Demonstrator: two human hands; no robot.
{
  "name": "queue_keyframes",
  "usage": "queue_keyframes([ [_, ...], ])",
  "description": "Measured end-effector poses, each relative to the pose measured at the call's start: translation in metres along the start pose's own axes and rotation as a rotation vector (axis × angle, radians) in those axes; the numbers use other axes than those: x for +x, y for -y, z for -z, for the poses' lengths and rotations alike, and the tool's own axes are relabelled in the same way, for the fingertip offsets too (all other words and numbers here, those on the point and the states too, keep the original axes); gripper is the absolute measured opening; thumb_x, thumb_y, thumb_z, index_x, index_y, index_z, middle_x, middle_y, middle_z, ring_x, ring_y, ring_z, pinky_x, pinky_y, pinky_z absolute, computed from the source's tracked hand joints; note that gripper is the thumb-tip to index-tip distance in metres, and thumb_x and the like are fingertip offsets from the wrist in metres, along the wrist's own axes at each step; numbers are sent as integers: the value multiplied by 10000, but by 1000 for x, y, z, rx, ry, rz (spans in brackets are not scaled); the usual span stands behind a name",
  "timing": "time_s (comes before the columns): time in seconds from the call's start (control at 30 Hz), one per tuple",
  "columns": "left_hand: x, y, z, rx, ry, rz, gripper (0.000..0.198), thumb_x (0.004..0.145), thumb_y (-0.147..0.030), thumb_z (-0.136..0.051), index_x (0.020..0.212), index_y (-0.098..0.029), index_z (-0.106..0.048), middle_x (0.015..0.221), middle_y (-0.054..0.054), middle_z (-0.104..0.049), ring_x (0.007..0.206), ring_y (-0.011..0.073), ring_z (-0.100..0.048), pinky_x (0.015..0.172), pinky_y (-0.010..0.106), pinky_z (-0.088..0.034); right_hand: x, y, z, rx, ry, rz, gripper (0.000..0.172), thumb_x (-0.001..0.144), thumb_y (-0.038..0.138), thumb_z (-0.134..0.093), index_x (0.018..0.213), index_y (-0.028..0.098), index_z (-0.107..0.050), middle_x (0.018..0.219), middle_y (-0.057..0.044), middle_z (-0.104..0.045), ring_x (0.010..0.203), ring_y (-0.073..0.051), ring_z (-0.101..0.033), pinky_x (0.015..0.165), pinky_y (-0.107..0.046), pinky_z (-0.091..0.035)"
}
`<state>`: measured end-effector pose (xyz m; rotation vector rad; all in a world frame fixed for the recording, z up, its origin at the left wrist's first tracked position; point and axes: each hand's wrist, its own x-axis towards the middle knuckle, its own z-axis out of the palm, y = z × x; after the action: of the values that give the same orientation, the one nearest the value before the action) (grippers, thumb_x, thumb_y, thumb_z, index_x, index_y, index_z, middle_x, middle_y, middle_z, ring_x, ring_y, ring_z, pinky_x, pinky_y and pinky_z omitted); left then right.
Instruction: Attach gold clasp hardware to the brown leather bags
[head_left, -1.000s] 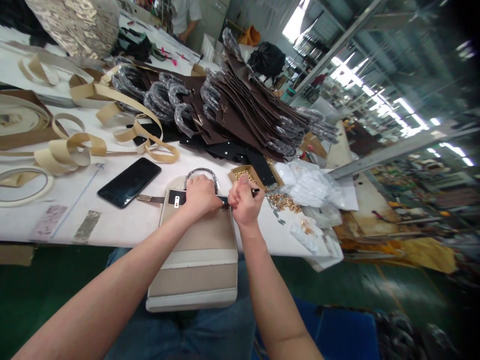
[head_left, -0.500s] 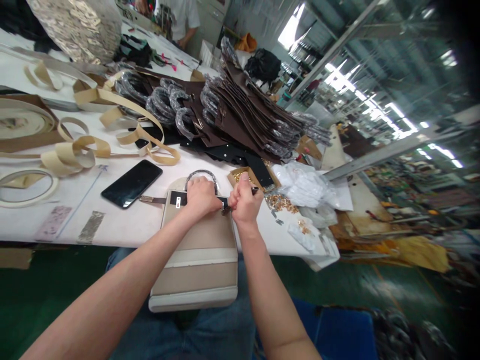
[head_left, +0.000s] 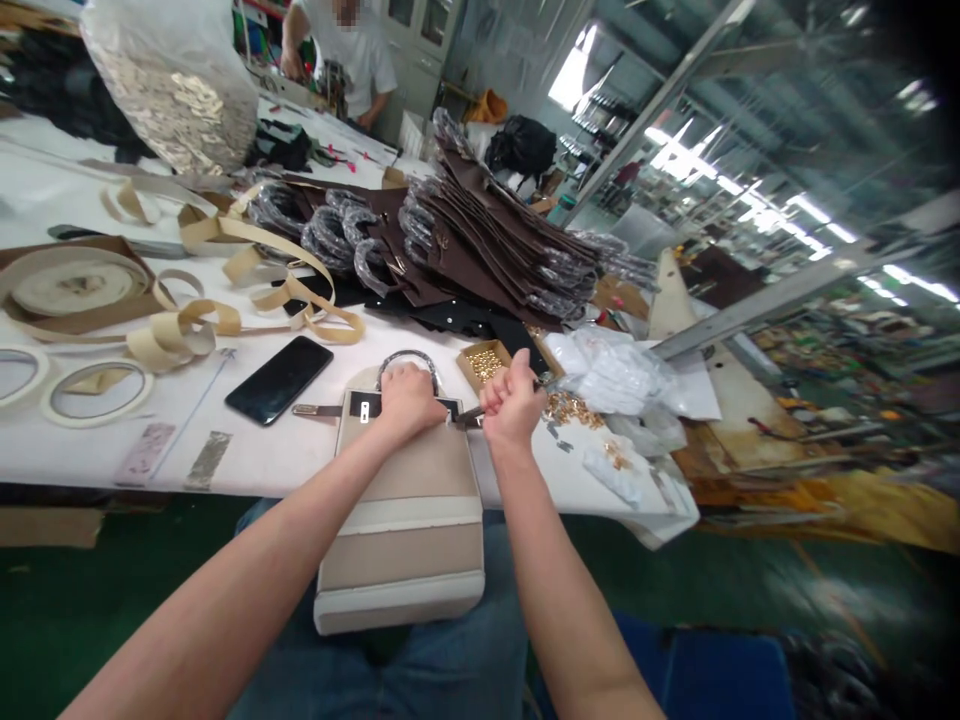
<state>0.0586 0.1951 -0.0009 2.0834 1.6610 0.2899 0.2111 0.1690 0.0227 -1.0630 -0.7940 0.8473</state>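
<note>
A beige and cream handbag (head_left: 405,470) leans from the table edge onto my lap, its dark, wrapped handle (head_left: 409,356) at the far end. My left hand (head_left: 409,398) grips the bag's top edge, fingers curled over by the handle. On the black top panel a small silver plate (head_left: 365,411) shows left of that hand. In my closed right hand (head_left: 514,402) is a slim dark hand tool (head_left: 471,415), mostly hidden by the fingers. Its tip meets the panel's right end near another silver fitting. A strap with a metal end (head_left: 318,411) sticks out at the bag's left.
A black phone (head_left: 279,380) lies left, near tape rolls (head_left: 97,392) and tan strips (head_left: 176,335). Brown bag pieces (head_left: 480,230) are stacked behind. A box of gold hardware (head_left: 482,365), loose metal pieces (head_left: 574,410) and white plastic bags (head_left: 615,370) sit right. Another person (head_left: 352,60) works across.
The camera view has shifted slightly, moving everything a little. My right hand has turned and drawn a bit away from the bag, showing more of the tool. The left hand keeps its place.
</note>
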Motion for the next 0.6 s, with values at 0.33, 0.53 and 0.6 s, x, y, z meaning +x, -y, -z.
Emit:
queue_keyframes([
  [0.33, -5, -2, 2, 19, -3, -6, 368, 840, -393, -782, 1126, -165, -822, 1327, 216, -740, 1300, 420, -671, 1136, 513, -508, -37, -14, -13, -203, 41, 237, 691, 1088, 711, -698, 641, 269, -413, 556, 66, -349, 436, -112, -383, 414, -290, -305],
  [0.53, -1, 2, 0, 21, 42, -14, 389, 804, -417, -837, 1121, -191, -816, 1346, 197, -732, 1316, 425, -668, 1141, 514, -511, -37, -19, -20, -376, 52, 264, 657, 1107, 718, -644, 659, 271, -468, 563, 37, -460, 475, -132, -466, 448, -283, -399],
  [0.6, 1, 4, -2, 12, 39, -16, 370, 816, -454, -832, 1093, -208, -821, 1326, 183, -738, 1305, 419, -672, 1131, 505, -517, -26, -17, -22, -364, 52, 192, 667, 1076, 740, -676, 652, 275, -456, 546, 45, -449, 456, -127, -458, 421, -275, -380],
])
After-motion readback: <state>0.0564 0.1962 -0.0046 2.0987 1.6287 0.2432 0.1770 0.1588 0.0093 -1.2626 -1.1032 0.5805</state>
